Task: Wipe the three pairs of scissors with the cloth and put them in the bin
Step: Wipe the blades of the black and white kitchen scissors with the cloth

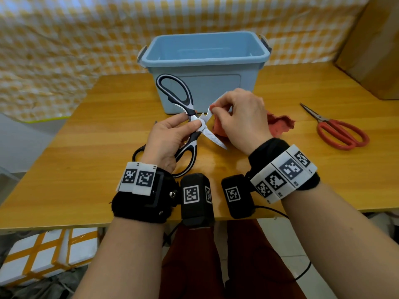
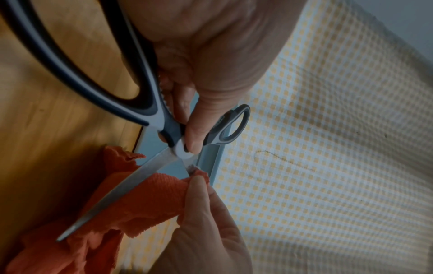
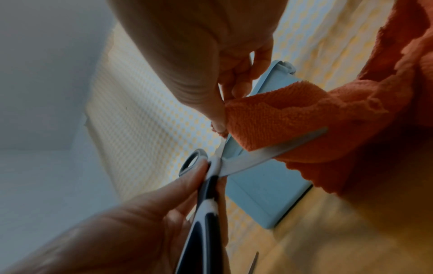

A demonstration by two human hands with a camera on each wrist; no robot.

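Note:
Black-and-white kitchen scissors (image 1: 213, 138) are held above the table with the blades spread wide. My left hand (image 1: 191, 123) pinches them at the pivot, thumb on the white screw cap (image 2: 185, 150). With its thumb and fingers, my right hand (image 1: 216, 110) pinches an orange-red cloth (image 1: 278, 124) round the upper blade near the pivot. In the wrist views the cloth (image 2: 145, 200) wraps that blade, and the other blade (image 3: 257, 155) lies bare across it. Red-handled scissors (image 1: 341, 130) lie at the right. A black handle loop (image 1: 136, 150) shows under my left hand. The blue bin (image 1: 207, 59) looks empty.
The bin stands at the back middle of the wooden table (image 1: 86, 169), just behind my hands. A cardboard box (image 1: 371, 50) sits at the far right. A yellow checked sheet (image 1: 64, 39) hangs behind the table.

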